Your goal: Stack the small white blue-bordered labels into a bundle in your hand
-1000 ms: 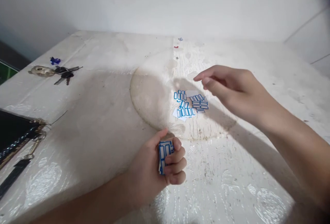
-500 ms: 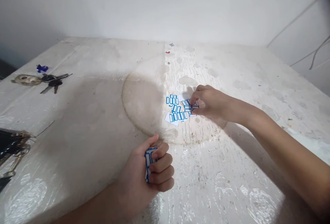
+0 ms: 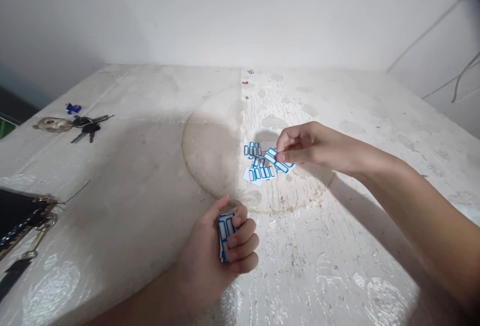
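My left hand (image 3: 221, 251) is closed around a small stack of blue-and-white paper pieces (image 3: 227, 228), printed with blue-outlined boxes. Thumb and fingertips of my right hand (image 3: 300, 143) pinch one such paper piece (image 3: 271, 156) by its edge, tilted over the pile. Beneath lies a loose pile of the same paper pieces (image 3: 261, 172), spread and overlapping on the table; some show plain white backs. Part of the pile is hidden behind my right fingers.
Keys with a fob (image 3: 90, 125) and a shiny blue wrapper (image 3: 73, 108) lie at the left. A black bag-like item with a metal clasp (image 3: 37, 236) sits nearer. A red scrap (image 3: 245, 82) is toward the wall. Plastic sheeting covers the table (image 3: 142, 176).
My right hand has lifted slightly from the pile with a paper piece in its pinch. The left hand's fingers have loosened a little, showing more of the stack. The view has shifted slightly.
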### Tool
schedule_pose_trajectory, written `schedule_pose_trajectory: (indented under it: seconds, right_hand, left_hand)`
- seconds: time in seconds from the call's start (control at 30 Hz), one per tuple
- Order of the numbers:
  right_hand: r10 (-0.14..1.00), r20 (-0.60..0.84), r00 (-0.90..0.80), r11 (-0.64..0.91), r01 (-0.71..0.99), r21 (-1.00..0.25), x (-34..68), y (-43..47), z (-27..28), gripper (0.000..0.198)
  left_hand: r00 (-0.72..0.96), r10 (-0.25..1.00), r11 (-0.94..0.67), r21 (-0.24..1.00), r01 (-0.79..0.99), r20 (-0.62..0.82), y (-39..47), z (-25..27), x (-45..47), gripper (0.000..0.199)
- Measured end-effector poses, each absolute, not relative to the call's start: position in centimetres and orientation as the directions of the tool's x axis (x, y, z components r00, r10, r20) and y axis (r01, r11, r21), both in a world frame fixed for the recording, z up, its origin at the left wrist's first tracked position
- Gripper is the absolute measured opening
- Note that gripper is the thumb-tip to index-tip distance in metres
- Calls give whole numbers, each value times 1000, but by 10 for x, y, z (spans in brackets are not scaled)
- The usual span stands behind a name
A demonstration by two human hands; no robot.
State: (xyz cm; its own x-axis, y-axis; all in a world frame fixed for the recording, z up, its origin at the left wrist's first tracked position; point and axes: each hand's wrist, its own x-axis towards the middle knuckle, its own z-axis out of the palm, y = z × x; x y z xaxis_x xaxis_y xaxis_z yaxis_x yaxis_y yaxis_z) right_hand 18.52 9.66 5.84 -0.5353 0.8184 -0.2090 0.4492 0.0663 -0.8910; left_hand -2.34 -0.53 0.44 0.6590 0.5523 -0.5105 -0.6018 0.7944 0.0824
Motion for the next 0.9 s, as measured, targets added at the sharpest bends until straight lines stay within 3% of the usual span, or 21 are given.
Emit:
schedule_pose_trajectory:
  seconds: [0.13, 0.27, 0.53, 0.9]
  right_hand:
    - [750, -166, -640, -72, 171, -983, 165, 78, 64, 23]
    - [703, -216, -678, -204, 99, -974, 145, 56, 64, 20]
    - [696, -329, -639, -301, 156, -941, 127, 26, 57, 6]
    - [697, -395, -599, -246, 318, -916, 121, 21, 46, 6]
  left_hand:
    - [610, 579, 783, 162, -601, -540, -5, 9, -21, 51]
    - [600, 573, 791, 184, -584, -558, -7, 15, -18, 51]
    - [641, 597, 791, 223, -570, -482, -11, 9, -17, 44]
    - [620, 562, 820, 268, -506, -547, -12, 12, -14, 37]
